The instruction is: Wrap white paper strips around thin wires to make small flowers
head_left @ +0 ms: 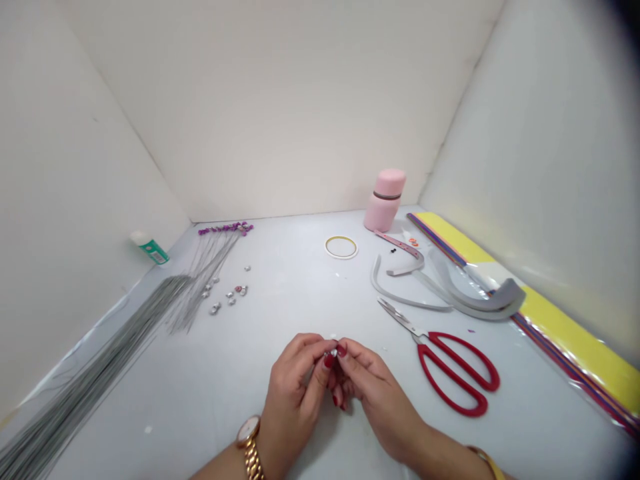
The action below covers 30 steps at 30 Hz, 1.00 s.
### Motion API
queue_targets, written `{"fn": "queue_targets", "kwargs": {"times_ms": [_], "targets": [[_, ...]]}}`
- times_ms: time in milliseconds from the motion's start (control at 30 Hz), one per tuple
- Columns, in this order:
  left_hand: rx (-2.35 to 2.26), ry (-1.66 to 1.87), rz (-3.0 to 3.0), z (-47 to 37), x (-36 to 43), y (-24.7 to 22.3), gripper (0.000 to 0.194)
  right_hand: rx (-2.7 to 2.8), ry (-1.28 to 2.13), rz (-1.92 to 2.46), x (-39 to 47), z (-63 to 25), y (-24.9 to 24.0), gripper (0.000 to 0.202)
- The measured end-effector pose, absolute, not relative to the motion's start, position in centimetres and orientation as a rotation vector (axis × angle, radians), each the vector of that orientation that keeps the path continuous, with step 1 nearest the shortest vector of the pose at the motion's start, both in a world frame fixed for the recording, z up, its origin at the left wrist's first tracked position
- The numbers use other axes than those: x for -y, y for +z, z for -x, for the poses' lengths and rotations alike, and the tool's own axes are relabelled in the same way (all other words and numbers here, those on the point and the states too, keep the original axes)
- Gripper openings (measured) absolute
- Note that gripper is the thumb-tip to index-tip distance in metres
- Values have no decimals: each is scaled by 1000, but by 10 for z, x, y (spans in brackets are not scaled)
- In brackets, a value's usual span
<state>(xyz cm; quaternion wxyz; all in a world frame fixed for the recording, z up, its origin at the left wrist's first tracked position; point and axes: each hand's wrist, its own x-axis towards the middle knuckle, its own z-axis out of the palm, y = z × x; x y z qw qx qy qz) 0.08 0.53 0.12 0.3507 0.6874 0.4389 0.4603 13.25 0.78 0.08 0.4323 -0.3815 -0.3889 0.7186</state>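
Observation:
At the front middle of the table, my left hand (pixel 300 377) and my right hand (pixel 377 387) meet fingertip to fingertip. Both pinch a small silvery-white piece (pixel 334 352), mostly hidden by the thumbs and forefingers, so its exact kind does not show. Similar small silver crumpled bits (pixel 215 309) lie scattered to the left, one of them with some red. Red-handled scissors (pixel 457 373) rest just right of my right hand, blades pointing away to the left.
A long bundle of grey wires (pixel 100 367) runs along the left side, near wires with purple tips (pixel 225 229). A green-and-white tube (pixel 150 248) sits at the left wall. Behind are a tape ring (pixel 341 247) and pink bottle (pixel 385 200); grey strips (pixel 480 307) and coloured sheets (pixel 545 313) lie right.

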Motion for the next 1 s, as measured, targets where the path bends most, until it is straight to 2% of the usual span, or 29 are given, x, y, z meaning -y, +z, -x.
{"fn": "queue_targets", "kwargs": {"times_ms": [467, 833, 1000], "targets": [[-1115, 1125, -1444, -2, -11, 2, 22, 814, 1913, 930, -10, -131, 3, 27], [-1098, 1201, -1539, 0, -13, 3, 18, 971, 1750, 958, -11, -131, 4, 17], [-1109, 1200, -1538, 0, -12, 2, 18, 967, 1734, 1000, -12, -132, 5, 19]]}}
